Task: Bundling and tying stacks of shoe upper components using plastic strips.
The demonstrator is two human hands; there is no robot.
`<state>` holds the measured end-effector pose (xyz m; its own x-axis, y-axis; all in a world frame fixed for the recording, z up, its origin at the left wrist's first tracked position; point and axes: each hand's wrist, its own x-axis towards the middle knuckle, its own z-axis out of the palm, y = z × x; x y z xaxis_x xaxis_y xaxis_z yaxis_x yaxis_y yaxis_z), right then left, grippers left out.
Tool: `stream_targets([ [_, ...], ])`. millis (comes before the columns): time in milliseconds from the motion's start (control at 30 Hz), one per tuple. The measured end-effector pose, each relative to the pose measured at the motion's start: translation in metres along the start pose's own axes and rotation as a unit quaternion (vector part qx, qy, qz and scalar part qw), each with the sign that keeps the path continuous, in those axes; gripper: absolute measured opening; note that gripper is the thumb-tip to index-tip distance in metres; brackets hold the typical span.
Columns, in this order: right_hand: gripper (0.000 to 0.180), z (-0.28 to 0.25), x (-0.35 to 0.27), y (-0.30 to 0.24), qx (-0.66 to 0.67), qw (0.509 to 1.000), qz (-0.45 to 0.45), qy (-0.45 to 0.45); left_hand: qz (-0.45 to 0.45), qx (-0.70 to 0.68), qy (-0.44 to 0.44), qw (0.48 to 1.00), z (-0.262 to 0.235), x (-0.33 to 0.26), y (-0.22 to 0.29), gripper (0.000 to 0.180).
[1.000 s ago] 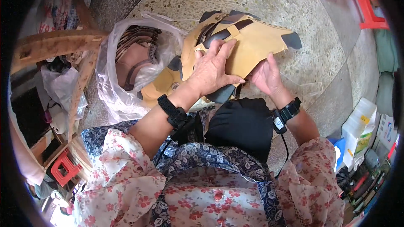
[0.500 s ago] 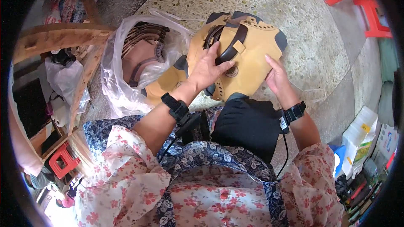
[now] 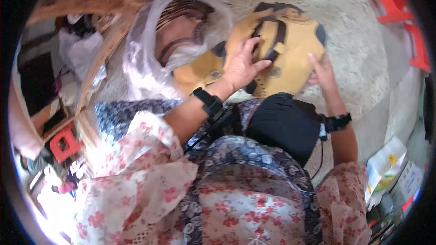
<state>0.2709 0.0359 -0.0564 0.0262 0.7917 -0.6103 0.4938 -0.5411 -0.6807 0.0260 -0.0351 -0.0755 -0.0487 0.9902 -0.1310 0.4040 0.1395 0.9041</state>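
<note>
Next to the bag, left grip's spread loosely over the tan piece, right grip's half-curled at its edge (can't tell if pinching), so I'd smooth the strap gently.

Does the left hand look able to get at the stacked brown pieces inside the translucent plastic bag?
Probably yes: the translucent plastic bag gapes open left of the left hand, exposing the stacked brown pieces, though that hand must first leave the flat tan piece beneath it.
</note>
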Motion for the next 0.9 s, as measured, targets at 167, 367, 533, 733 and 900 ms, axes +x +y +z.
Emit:
stream_targets([
  [167, 0.076, -0.031, 0.003, 0.006, 0.005, 0.997, 0.048, 0.053, -0.073, 0.182, 0.013, 0.98, -0.046, -0.043, -0.087, 0.055],
  [367, 0.064, -0.055, -0.013, 0.001, -0.048, 0.991, -0.089, 0.085, -0.223, 0.314, -0.064, 0.921, -0.098, -0.068, -0.159, 0.075],
  [533, 0.06, -0.042, -0.014, -0.028, -0.06, 0.981, -0.176, 0.045, -0.278, 0.343, -0.18, 0.879, -0.088, -0.066, -0.155, 0.071],
  [733, 0.052, -0.029, -0.005, -0.041, -0.085, 0.959, -0.271, 0.0, -0.3, -0.012, -0.183, 0.936, -0.124, -0.072, -0.184, 0.02],
  [900, 0.039, -0.013, 0.0, -0.06, -0.1, 0.954, -0.28, 0.039, -0.299, -0.128, -0.156, 0.933, -0.209, -0.097, -0.173, 0.029],
])
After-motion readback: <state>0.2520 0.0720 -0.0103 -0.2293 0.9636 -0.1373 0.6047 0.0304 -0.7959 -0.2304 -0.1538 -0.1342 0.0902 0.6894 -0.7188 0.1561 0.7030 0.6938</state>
